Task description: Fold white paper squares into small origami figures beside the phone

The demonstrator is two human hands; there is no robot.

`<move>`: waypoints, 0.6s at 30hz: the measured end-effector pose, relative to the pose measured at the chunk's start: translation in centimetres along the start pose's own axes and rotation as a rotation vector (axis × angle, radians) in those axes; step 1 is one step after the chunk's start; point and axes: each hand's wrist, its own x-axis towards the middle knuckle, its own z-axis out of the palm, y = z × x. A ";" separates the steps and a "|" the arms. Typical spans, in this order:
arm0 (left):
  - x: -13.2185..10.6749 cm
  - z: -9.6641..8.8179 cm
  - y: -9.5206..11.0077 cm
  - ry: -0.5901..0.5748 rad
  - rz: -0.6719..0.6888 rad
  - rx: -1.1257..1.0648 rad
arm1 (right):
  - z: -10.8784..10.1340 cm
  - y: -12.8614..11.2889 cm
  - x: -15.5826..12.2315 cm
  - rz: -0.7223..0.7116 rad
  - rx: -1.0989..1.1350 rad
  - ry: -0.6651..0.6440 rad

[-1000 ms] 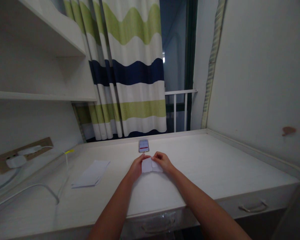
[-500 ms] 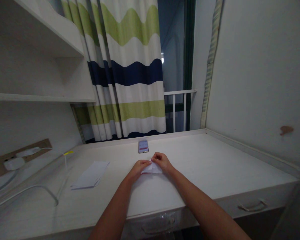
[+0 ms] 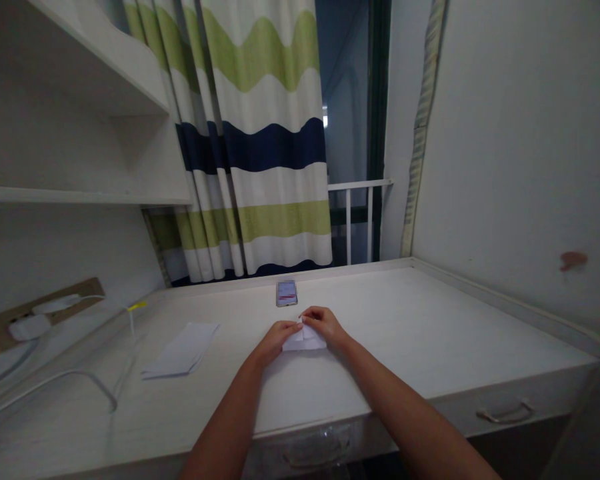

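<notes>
A small folded piece of white paper (image 3: 305, 341) is held low over the desk, between my two hands. My left hand (image 3: 277, 339) pinches its left side, thumb on top. From the right, my right hand (image 3: 325, 324) closes thumb and fingers on its upper edge, close to the left thumb. The fingertips cover the top of the paper. Just beyond the hands a phone (image 3: 287, 293) lies face up with its screen lit.
A stack of white paper sheets (image 3: 183, 350) rests on the white desk (image 3: 460, 320) to the left. A white cable (image 3: 87, 373) runs near plugged-in chargers (image 3: 30, 327). A striped curtain (image 3: 275, 147) hangs behind, and a shelf (image 3: 80, 195) juts out upper left.
The paper's lower flap has turned a little, and the reddish strip at its lower left edge no longer shows. Both hands stay nearly in place, with slight finger movement.
</notes>
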 end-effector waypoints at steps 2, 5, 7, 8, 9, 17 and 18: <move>-0.1 0.1 0.1 0.002 -0.007 -0.009 | 0.0 -0.1 0.0 -0.005 0.005 -0.007; -0.2 0.1 0.1 0.002 -0.015 -0.014 | 0.1 -0.2 -0.1 0.018 0.020 0.002; -0.2 0.1 0.0 0.000 -0.020 -0.001 | 0.1 -0.3 -0.1 0.047 0.057 0.007; -0.1 0.1 0.0 0.000 -0.020 0.008 | 0.2 -0.3 -0.1 0.062 0.078 0.007; 0.0 0.1 -0.1 0.001 -0.019 0.019 | 0.2 -0.3 -0.1 0.074 0.095 0.004; 0.7 -0.5 -0.7 0.028 0.027 0.140 | -0.1 0.0 0.2 0.128 0.032 -0.009; 0.7 -0.5 -0.8 0.029 0.029 0.145 | -0.1 0.0 0.2 0.130 0.004 -0.009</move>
